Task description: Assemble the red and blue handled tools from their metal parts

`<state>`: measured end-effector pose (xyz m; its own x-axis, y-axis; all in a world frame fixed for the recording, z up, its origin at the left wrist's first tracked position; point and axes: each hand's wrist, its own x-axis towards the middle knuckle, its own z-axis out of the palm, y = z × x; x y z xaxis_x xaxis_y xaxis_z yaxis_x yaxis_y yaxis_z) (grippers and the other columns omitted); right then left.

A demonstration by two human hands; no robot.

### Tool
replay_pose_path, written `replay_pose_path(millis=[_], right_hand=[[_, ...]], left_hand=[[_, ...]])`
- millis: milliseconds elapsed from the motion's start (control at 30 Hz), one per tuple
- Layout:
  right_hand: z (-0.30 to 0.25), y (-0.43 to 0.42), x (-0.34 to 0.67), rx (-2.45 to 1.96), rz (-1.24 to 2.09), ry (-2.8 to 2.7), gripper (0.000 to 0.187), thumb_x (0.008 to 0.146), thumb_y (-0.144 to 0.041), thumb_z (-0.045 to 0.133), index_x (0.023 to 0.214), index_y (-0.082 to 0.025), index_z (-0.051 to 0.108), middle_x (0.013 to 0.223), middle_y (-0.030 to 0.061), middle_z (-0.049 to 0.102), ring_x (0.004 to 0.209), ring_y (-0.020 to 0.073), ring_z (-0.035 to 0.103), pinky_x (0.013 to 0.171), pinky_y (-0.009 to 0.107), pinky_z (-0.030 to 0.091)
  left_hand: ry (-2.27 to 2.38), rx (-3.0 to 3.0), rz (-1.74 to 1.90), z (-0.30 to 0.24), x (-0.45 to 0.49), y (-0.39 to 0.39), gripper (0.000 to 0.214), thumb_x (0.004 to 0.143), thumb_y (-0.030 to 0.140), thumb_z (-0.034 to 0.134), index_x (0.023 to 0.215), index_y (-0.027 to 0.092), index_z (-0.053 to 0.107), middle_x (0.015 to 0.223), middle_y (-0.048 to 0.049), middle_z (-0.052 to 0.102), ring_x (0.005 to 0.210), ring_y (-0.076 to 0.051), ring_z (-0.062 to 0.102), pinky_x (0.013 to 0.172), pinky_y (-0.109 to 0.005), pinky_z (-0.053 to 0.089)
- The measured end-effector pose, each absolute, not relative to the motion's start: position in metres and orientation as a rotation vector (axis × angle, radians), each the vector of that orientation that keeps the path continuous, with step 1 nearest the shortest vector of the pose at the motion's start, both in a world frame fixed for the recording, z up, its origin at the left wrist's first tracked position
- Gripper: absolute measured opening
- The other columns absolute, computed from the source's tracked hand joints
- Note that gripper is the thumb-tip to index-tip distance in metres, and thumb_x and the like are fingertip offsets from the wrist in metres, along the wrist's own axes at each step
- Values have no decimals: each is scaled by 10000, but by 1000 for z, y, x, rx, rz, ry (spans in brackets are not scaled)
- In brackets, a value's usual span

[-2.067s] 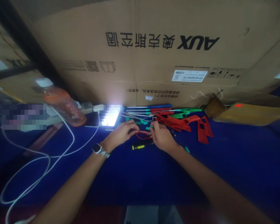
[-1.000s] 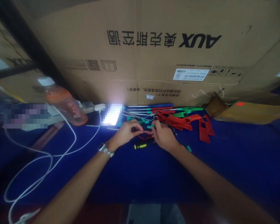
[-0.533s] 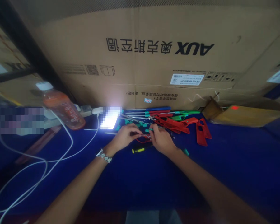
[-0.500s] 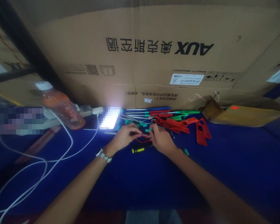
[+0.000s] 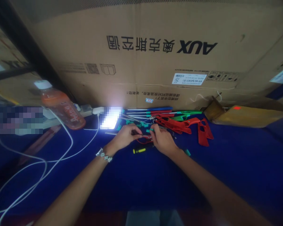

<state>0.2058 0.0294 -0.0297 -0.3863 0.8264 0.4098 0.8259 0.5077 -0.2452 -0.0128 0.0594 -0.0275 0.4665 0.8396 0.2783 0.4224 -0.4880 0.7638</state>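
My left hand, with a bracelet at the wrist, is closed with thumb and forefinger pinched at the left end of a small red part. My right hand closes its fingers round the right end of the same part. A thin red wire curves below it; the part's details are too small to make out. Just under the hands lies a small yellow-and-black screwdriver-like tool. Behind the hands, red plastic handle shells and green pieces lie in a heap with long metal rods.
A lit, blurred screen stands left of the heap. Farther left are a drink bottle, a power strip and looped white cables. Cardboard walls the back. A yellow packet lies right on the blue cloth.
Both hands stay almost in place on the small red part, with only slight finger movement. The whole view has shifted a little.
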Motion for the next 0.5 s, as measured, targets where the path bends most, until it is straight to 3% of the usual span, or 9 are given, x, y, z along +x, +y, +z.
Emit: replay_pose_path(millis=[267,500], right_hand=[[-29,29,205,-1400,-20,-2284,105,1017,-221,404,1070,-171,480,851,84,708,779,227,693,695,292,455],[-28,28,206,-1394,-26,-2277,104,1023,-229,401,1062,-180,484,844,77,707,778,224,691,693,291,451]], left_hand=[[1106,1987,868,-25,-10,58,74,774,234,766,771,166,736,811,-31,701,712,-145,634,696,-286,516],[977,2195,832,-22,-18,60,65,852,226,718,811,179,734,823,-31,694,754,-150,643,709,-287,495]])
